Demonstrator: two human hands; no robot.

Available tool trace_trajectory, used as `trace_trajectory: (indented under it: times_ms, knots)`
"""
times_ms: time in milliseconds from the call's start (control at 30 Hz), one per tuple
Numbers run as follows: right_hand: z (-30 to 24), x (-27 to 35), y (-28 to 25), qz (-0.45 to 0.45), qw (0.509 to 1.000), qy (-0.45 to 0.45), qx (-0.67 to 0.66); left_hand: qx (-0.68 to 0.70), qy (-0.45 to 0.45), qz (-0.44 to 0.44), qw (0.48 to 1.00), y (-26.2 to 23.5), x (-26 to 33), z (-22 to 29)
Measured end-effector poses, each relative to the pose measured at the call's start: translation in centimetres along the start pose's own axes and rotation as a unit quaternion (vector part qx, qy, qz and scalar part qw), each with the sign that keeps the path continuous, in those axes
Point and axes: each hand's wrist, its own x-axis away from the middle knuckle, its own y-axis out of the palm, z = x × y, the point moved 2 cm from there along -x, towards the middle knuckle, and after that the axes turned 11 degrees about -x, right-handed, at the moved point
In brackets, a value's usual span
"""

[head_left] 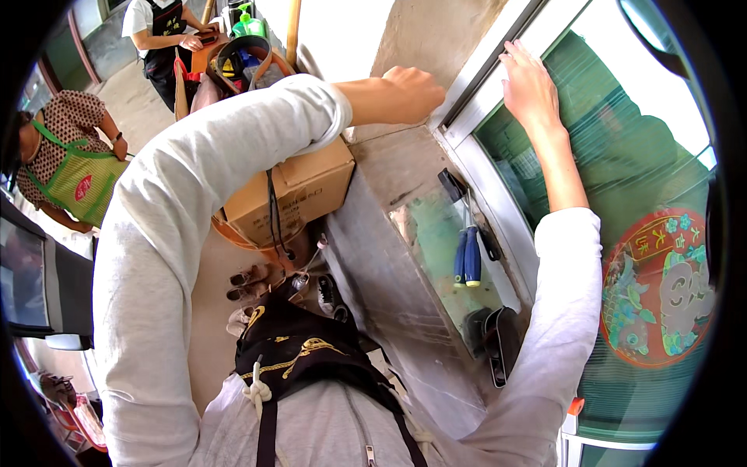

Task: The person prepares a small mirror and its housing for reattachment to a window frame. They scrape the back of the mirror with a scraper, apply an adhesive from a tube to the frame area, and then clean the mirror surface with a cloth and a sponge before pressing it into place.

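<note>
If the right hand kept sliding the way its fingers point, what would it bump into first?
Probably nothing but more white window frame: the right hand lies flat on it, fingers pointing up along it. Depth is hard to judge.

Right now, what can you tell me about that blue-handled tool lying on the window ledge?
The blue-handled tool looks like a pair of pliers: two blue, seemingly plastic-coated grips lying close together, with a slim metal part running up toward the window frame. It rests flat on the greenish, shiny ledge, untouched. Both hands are higher up: the left hand is a closed fist near the frame, and the right hand presses flat against the frame.
</note>
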Motion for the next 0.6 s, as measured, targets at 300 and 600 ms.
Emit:
trace_trajectory:
  times_ms: [300, 600]
  knots:
    - [0.1, 0.3, 0.6, 0.05, 0.999, -0.003, -0.004, -0.072, 0.092, 0.057, 0.991, -2.3, -2.9, 2.3]
    - [-0.4, 0.5, 0.6, 0.006, 1.0, 0.024, 0.006, -0.078, 0.105, -0.009, 0.991, -1.2, -5.7, 2.4]
